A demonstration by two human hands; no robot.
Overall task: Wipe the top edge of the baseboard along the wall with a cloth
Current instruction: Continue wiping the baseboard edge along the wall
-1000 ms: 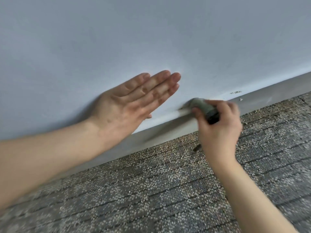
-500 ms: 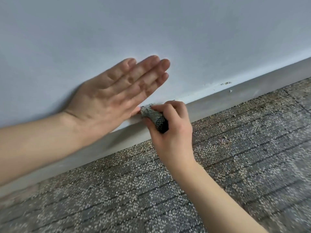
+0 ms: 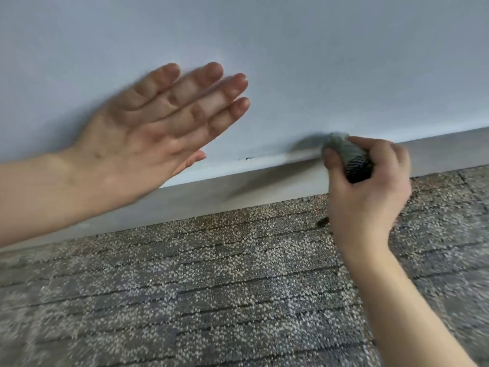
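Nearest the camera the speckled grey carpet [image 3: 201,300] is filling the lower frame, w/ a small dark bit of debris [image 3: 323,221] lying by the right wrist. Above it the right hand [image 3: 367,192] is reaching in from bottom right, forearm angling up, fingers curling tight round a bunched grey mesh-textured cloth [image 3: 349,157], thumb on the left side, and pressing the cloth's pale end onto the top edge of the grey baseboard [image 3: 211,197] where it meets the wall [image 3: 291,62]. Left hand [image 3: 161,133] is coming in from the left, holding nothing, fingers splayed flat w/ palm toward the wall (motion-blurred, so can't tell if it's touching or just off it). Progress, judging only by position: wiping is underway, approx mid-run; the strip btwn the hands is showing a dark speck [image 3: 248,158] at the edge, so prob. not clean yet, and the stretch right of the cloth is looking untouched.
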